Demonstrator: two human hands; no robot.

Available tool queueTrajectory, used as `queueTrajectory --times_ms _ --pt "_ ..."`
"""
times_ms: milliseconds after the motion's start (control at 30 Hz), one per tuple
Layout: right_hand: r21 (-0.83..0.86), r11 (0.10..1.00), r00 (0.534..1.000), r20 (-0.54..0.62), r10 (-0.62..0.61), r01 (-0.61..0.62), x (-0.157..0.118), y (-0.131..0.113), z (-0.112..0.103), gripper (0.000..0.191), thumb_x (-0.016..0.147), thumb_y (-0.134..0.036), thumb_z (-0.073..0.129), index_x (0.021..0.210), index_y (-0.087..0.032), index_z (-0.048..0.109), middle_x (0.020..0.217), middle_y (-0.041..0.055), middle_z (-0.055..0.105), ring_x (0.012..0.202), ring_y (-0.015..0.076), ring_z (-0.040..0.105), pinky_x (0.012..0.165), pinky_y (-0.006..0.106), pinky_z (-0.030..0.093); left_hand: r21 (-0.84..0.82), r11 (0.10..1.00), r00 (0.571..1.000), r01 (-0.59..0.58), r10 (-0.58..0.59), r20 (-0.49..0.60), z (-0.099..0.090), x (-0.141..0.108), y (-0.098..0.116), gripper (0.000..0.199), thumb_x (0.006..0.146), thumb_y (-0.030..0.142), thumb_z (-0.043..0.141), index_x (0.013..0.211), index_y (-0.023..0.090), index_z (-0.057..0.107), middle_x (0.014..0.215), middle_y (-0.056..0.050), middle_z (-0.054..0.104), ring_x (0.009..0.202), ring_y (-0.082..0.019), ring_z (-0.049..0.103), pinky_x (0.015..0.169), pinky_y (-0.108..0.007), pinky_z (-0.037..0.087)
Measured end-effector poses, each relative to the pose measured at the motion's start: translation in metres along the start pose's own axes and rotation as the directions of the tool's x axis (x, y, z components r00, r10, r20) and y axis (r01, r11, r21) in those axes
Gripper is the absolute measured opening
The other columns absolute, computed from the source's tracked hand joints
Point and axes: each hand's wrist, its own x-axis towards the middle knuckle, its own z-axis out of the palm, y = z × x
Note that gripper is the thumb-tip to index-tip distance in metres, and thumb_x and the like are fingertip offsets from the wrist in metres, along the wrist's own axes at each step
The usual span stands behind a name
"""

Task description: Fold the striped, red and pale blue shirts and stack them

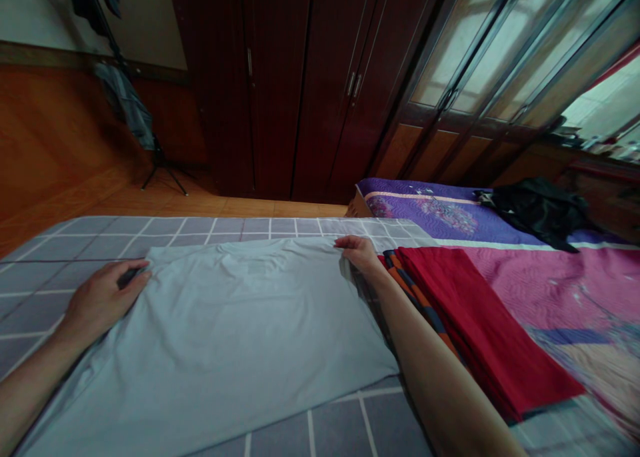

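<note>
A pale grey-white shirt (250,330) lies spread over the grey bedsheet with white grid lines (340,430). My left hand (103,294) pinches its far left corner between thumb and fingers. At the far right corner, my right hand (361,252) grips the edge with closed fingertips. Small creases run along the far edge between both hands. Just right of my right forearm lies a stack of folded clothes with a red garment (480,324) on top; an orange and dark striped one (420,297) shows at its left side.
A pink and purple patterned cover (530,284) spreads to the right, with a black garment or bag (537,207) on it. Beyond the bed stand a dark red wardrobe (280,97) and a clothes stand (159,157) with hanging clothes.
</note>
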Motion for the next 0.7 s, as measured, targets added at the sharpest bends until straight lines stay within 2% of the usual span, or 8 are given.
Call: queueTrajectory --times_ms 167,333,400,500,600,700 --pt "0.004 1.0 1.0 -0.02 0.001 -0.001 -0.001 -0.006 -0.006 0.036 0.057 -0.012 0.049 0.09 -0.015 0.064 0.093 0.0067 0.07 0.084 0.0174 0.068 0.07 0.025 0.051 -0.003 1.0 1.0 -0.007 0.007 0.008 0.001 0.0 -0.002 0.053 0.081 0.052 0.037 0.112 0.016 0.061 0.12 -0.012 0.062 0.105 -0.029 0.06 0.089 -0.039 0.048" --pt "-0.183 0.981 0.992 -0.121 0.037 -0.059 -0.001 -0.009 -0.014 0.038 0.066 -0.016 0.053 0.103 -0.014 0.064 0.097 0.0086 0.07 0.083 0.0173 0.067 0.07 0.026 0.05 -0.016 1.0 1.0 0.0 0.0 0.017 -0.002 -0.001 0.003 0.054 0.081 0.051 0.036 0.113 0.015 0.06 0.12 -0.013 0.061 0.105 -0.029 0.06 0.092 -0.04 0.047" --pt "-0.308 0.945 0.98 -0.195 0.045 -0.105 -0.001 -0.009 -0.018 0.03 0.07 -0.023 0.055 0.097 -0.012 0.066 0.089 0.0102 0.07 0.084 0.0207 0.065 0.071 0.03 0.049 -0.011 1.0 1.0 0.014 -0.014 0.02 -0.004 -0.002 0.005 0.054 0.08 0.051 0.036 0.112 0.016 0.061 0.121 -0.013 0.061 0.106 -0.029 0.06 0.092 -0.04 0.047" --pt "-0.478 0.862 0.97 -0.238 0.058 -0.169 -0.006 -0.012 -0.021 0.027 0.071 -0.04 0.061 0.073 -0.014 0.069 0.073 0.0109 0.067 0.081 0.0258 0.063 0.07 0.034 0.046 -0.004 1.0 1.0 0.014 -0.014 0.018 -0.005 -0.002 0.006 0.053 0.08 0.051 0.036 0.111 0.016 0.061 0.12 -0.013 0.062 0.106 -0.029 0.06 0.091 -0.04 0.047" --pt "-0.58 0.797 0.98 -0.186 0.074 -0.171 -0.01 -0.015 -0.018 0.025 0.064 -0.042 0.069 0.06 -0.017 0.067 0.062 0.0072 0.064 0.073 0.0237 0.063 0.065 0.031 0.044 0.002 1.0 1.0 0.004 -0.004 0.015 -0.004 -0.001 0.004 0.052 0.081 0.051 0.037 0.112 0.016 0.061 0.121 -0.012 0.061 0.105 -0.029 0.06 0.09 -0.04 0.047" --pt "-0.616 0.778 0.992 -0.103 0.079 -0.126 -0.011 -0.016 -0.015 0.017 0.067 -0.034 0.068 0.065 -0.017 0.069 0.058 0.0027 0.063 0.064 0.0172 0.061 0.057 0.024 0.041 0.01 1.0 1.0 0.003 -0.003 0.016 -0.002 -0.001 0.003 0.052 0.082 0.051 0.037 0.112 0.016 0.061 0.121 -0.012 0.061 0.106 -0.028 0.059 0.09 -0.039 0.047"
